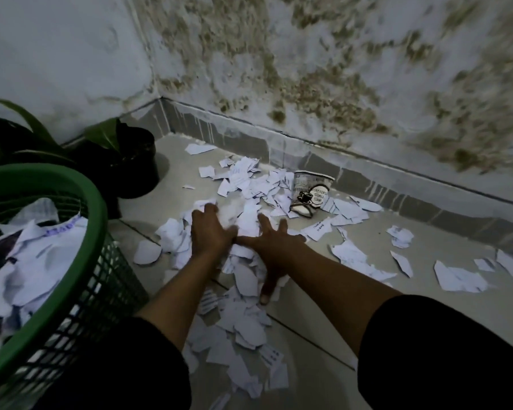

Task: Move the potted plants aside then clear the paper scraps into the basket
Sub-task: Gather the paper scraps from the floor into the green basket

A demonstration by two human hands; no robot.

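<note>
Two dark sleeves (427, 350) come in at the bottom, and both bare forearms reach forward over the tiled floor (427, 306). The left hand (211, 229) lies palm down on the paper scraps (243, 321), its fingers a little blurred, loosely spread and closed on nothing. The right hand (274, 247) is just beside it, also flat on the scraps, fingers wide apart and the thumb pointing back toward the person. Scraps lie under, before and behind both hands, and more are scattered to the right. To the left of the left hand stands the green basket (95, 220), already holding many scraps. Beyond the hands lies a tipped paper cup (310, 193) near the wall. Far left, behind the basket, stand the potted plants (131, 161) in the corner.
</note>
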